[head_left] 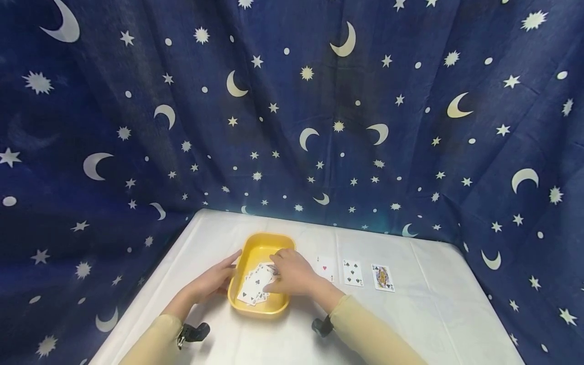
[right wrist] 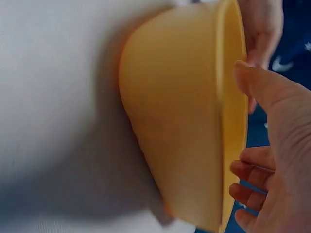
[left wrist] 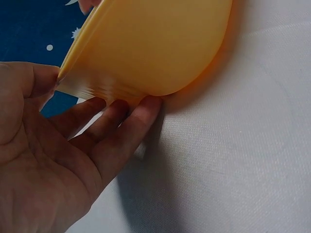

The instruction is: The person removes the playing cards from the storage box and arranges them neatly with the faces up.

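A yellow plastic tub (head_left: 262, 241) stands on the white cloth with a loose heap of playing cards (head_left: 255, 284) inside. My left hand (head_left: 212, 281) lies along the tub's left outer wall. In the left wrist view its fingertips (left wrist: 148, 104) touch the wall low down, and the thumb meets the rim. Reaching over the right rim, my right hand (head_left: 292, 274) is above the cards, its fingers loosely bent. The right wrist view shows a gap between thumb (right wrist: 260, 85) and fingers; no card is visible between them. The hand covers part of the heap, including a face card.
Right of the tub, three cards lie face up in a row: an ace of hearts (head_left: 325, 267), a black five (head_left: 353, 274) and a face card (head_left: 382, 278). Behind the white-covered table (head_left: 424, 314) hangs a dark blue curtain (head_left: 283, 116) with moons and stars.
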A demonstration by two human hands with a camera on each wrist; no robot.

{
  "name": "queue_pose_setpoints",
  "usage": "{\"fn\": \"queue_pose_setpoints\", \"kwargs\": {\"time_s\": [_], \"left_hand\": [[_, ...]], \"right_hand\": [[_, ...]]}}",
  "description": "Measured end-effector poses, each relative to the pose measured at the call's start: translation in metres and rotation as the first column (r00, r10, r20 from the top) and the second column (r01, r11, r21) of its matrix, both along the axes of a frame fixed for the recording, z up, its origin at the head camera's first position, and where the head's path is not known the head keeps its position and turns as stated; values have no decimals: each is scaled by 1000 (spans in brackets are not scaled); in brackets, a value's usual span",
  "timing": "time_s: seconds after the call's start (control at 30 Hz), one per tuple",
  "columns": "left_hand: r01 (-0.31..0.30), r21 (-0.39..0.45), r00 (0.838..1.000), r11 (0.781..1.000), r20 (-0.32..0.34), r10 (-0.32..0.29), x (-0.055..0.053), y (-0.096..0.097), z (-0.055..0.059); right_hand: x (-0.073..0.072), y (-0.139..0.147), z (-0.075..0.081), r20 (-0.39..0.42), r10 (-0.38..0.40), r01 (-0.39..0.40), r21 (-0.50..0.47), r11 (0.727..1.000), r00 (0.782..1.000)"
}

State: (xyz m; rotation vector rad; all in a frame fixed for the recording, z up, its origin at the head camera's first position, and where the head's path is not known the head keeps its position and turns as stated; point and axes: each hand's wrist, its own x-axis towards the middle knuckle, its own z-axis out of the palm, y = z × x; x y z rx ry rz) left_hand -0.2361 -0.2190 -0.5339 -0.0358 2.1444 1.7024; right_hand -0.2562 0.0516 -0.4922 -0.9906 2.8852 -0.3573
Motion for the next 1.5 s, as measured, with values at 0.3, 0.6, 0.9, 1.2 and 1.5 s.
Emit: {"fn": "queue_pose_setpoints", "kwargs": {"time_s": [0.3, 0.6, 0.9, 1.2, 1.5], "left_hand": [[42, 34, 999, 999, -1, -42, -1, -4, 0], [22, 22, 1000, 1000, 3, -22, -4, 1, 3], [8, 0, 1000, 1000, 9, -8, -4, 1, 2], [-8, -15, 1000, 1000, 10, 9, -2, 0, 2], [-4, -4, 1000, 1000, 5, 4, -2, -1, 0]], "right_hand": [[-1, -35, -12, 2, -19, 19, 184, 983, 1000], [-6, -47, -23, 19, -100, 91, 258, 962, 995], [-10, -48, -27, 30, -77, 65, 278, 958, 997], [-8, -44, -25, 32, -80, 69, 254, 965, 996], [-7, -45, -23, 53, -121, 104, 248, 963, 991]]}}
